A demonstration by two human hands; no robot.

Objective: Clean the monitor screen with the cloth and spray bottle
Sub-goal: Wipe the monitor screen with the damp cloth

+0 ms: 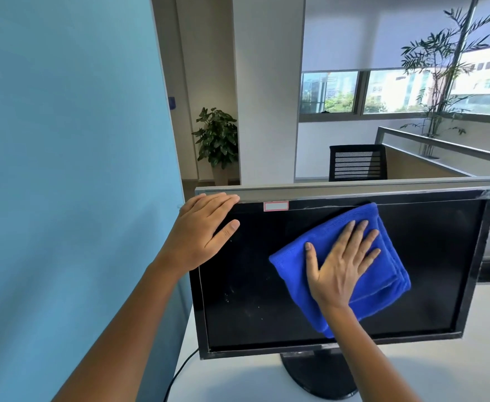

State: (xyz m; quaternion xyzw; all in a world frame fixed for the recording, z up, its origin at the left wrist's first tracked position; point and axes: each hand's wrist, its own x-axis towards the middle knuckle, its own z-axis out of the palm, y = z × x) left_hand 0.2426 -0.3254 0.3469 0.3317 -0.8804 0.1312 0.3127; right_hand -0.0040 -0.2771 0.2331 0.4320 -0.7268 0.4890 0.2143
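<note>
A black monitor (429,256) stands on a white desk, its dark screen facing me with pale specks on the lower left. A folded blue cloth (389,274) lies flat against the upper middle of the screen. My right hand (339,265) presses on the cloth with fingers spread. My left hand (200,230) grips the monitor's top left corner, fingers over the top edge and thumb on the screen. No spray bottle is in view.
A blue partition wall (69,169) stands close on the left. A grey divider (354,185) runs behind the monitor. The monitor's round base (319,378) and a black cable (180,372) rest on the white desk (441,372). Beyond are a mesh chair (357,162) and potted plants.
</note>
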